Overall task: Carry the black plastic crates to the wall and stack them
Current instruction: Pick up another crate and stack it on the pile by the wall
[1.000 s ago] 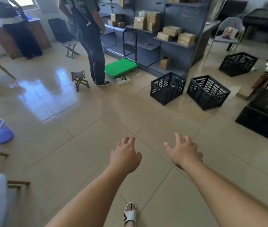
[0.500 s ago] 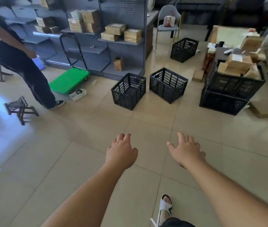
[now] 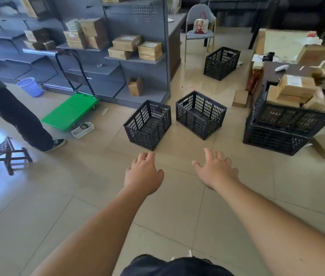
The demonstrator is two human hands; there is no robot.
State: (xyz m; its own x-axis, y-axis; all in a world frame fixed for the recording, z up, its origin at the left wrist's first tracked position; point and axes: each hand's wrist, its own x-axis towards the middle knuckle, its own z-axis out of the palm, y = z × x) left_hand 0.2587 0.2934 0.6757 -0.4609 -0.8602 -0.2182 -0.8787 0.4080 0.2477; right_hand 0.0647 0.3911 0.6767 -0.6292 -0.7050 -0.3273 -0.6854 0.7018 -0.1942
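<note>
A grey shelving unit (image 3: 133,62) fills the view from ten to twelve o'clock, its shelves loaded with cardboard boxes (image 3: 127,42). At three o'clock two black crates sit stacked (image 3: 283,124), the upper one skewed on the lower and heaped with more cartons (image 3: 295,90). A green trolley (image 3: 71,111) lies flat at ten o'clock, its handle upright against the shelving, with a small white basket (image 3: 82,130) just beside its near edge. A person in dark trousers (image 3: 18,118) stands at nine o'clock, one shoe on the tile.

Two empty black crates stand on the floor straight ahead – the left crate (image 3: 148,124) at twelve o'clock, the right crate (image 3: 200,114) just past it toward one o'clock, a narrow gap between them. A far crate (image 3: 221,62) sits alone at one o'clock, near a grey chair (image 3: 199,26) with a bag on its seat. A folding stool (image 3: 7,154) stands at nine o'clock and a blue bucket (image 3: 30,87) at ten, by the foot of the shelving.

Both arms reach forward over bare tile. The left hand (image 3: 142,176) is palm-down, fingers loosely curled and holding nothing – it is near the left crate but short of it. The right hand (image 3: 215,170) is spread, thumb out to the side, also with nothing in it, apart from either crate
</note>
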